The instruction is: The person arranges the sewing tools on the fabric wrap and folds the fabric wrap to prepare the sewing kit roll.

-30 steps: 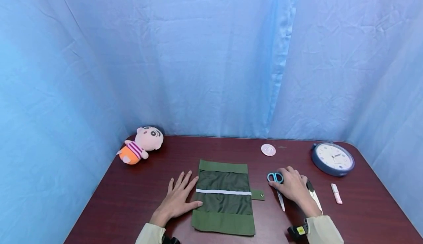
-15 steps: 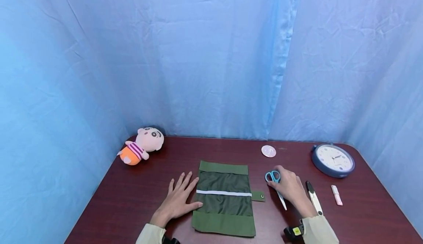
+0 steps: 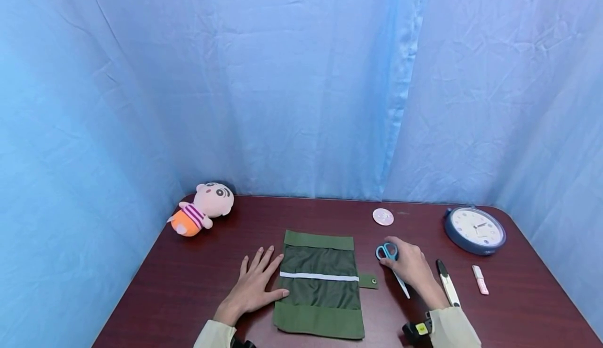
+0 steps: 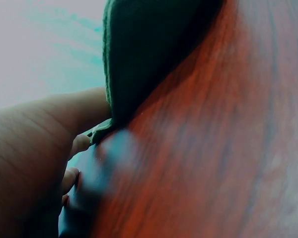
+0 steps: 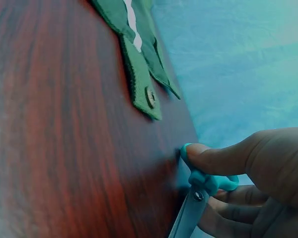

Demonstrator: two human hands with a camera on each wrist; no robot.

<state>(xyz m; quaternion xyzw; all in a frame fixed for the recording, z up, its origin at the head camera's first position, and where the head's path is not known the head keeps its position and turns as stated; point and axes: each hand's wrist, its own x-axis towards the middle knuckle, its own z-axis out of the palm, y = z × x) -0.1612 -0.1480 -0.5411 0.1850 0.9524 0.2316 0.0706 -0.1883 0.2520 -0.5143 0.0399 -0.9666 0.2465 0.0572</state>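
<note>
Spread flat on the table lies a green cloth pouch (image 3: 320,293) with a white band across its middle and a snap tab (image 3: 369,280) on its right side. My left hand (image 3: 254,285) rests beside it with fingers spread, the thumb reaching over the left edge. In the left wrist view that thumb meets the cloth (image 4: 144,49). Right of the tab, my right hand (image 3: 413,270) grips the blue handles of a pair of scissors (image 3: 401,285). Their blades point toward the table's front in the head view. The right wrist view shows thumb and fingers around the scissors (image 5: 192,213).
A knife with a black and cream body (image 3: 448,284) lies just right of my right hand. Beyond it are a small pink-and-white tube (image 3: 480,280) and a blue alarm clock (image 3: 476,230). A shiny round disc (image 3: 383,216) lies at the back, a plush doll (image 3: 200,209) at the back left.
My right hand has shifted slightly left, and the scissors' handles have moved left with it. The knife shows more fully now. My left hand and the pouch have stayed in place.
</note>
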